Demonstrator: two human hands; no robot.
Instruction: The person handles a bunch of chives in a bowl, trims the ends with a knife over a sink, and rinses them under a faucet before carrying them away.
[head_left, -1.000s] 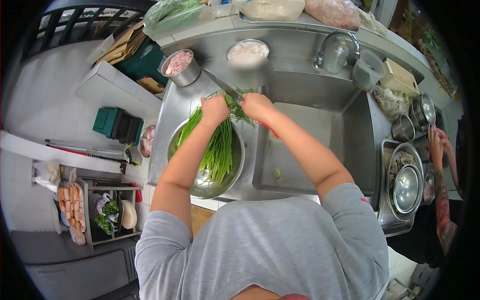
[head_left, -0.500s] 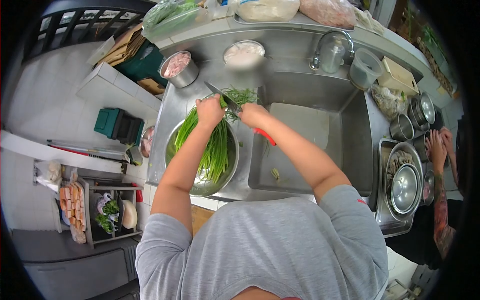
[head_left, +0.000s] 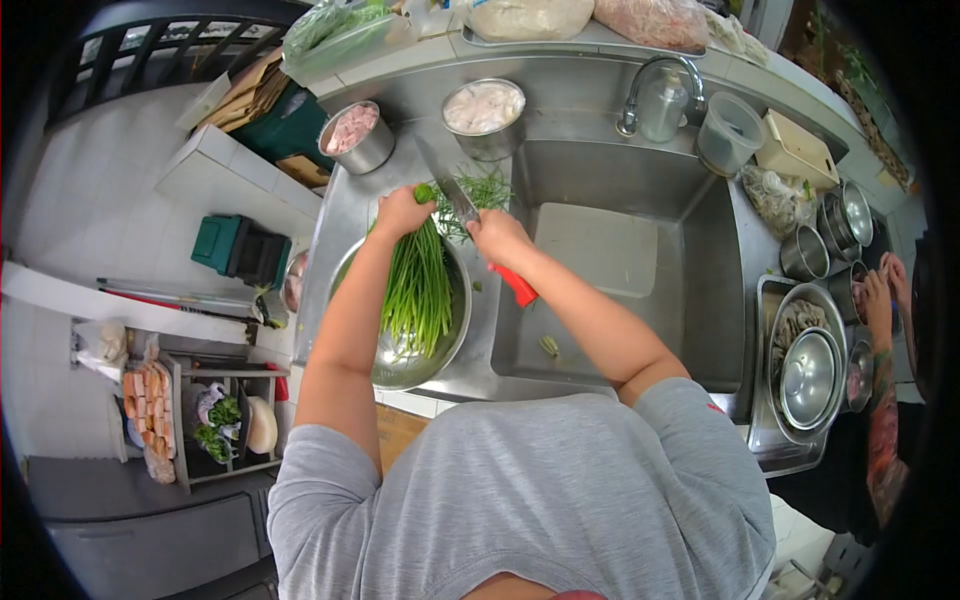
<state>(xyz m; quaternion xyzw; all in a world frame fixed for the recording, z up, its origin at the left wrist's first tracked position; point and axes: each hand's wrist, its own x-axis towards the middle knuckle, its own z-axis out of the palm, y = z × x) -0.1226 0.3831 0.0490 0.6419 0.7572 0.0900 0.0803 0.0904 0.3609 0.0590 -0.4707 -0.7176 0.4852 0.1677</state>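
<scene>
My left hand [head_left: 403, 211] is closed around the top of a bunch of long green chives or scallions [head_left: 418, 285], whose cut end shows above my fingers. The stalks hang down into a wide metal bowl [head_left: 456, 345] on the steel counter. In my right hand [head_left: 500, 240] is a knife [head_left: 455, 192] with a red handle and a long broad blade. Its blade points up and left, just right of the bunch's end and apart from it as far as I can see. Thin green trimmings [head_left: 485, 188] lie on the counter beside the blade.
A deep steel sink [head_left: 625, 335] adjoins the counter on the right. Behind my hands stand a pot of pink meat [head_left: 368, 150] and a pot of pale meat [head_left: 487, 140]. Stacked metal bowls [head_left: 808, 385] sit on a tray at right, near another person's hands [head_left: 880, 290].
My left hand has moved slightly left and down with the bunch. The knife has come away from the stalks' end and its red handle shows more.
</scene>
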